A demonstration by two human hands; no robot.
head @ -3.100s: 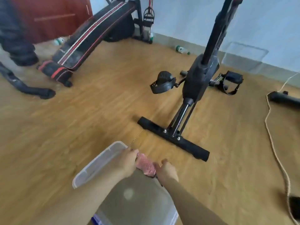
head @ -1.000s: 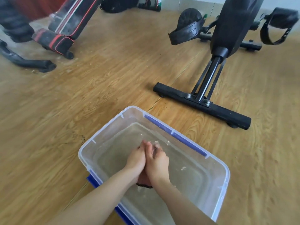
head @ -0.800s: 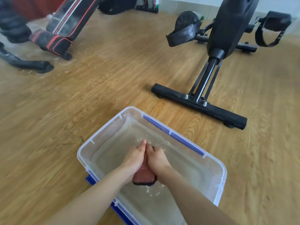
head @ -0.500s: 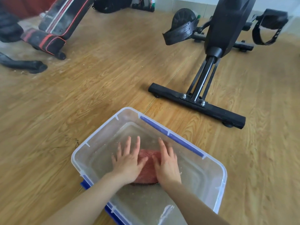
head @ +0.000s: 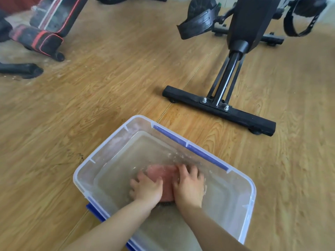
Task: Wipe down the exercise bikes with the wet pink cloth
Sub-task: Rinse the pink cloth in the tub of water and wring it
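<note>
Both hands press pink cloth [head: 164, 180] underwater in plastic tub [head: 108, 151]. Fingers, splayed flat half second ago, now curl: left hand [head: 146, 189] and right hand [head: 189, 184] closing grip on cloth between them. Likely gathering to wring; exercise bike [head: 241, 51] beyond grip, unwiped.

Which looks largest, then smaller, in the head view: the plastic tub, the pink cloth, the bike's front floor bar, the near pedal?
1. plastic tub, nearest the camera, which enlarges it
2. front floor bar
3. near pedal and pink cloth: too close to rank, since both hands hide part of the cloth.
</note>
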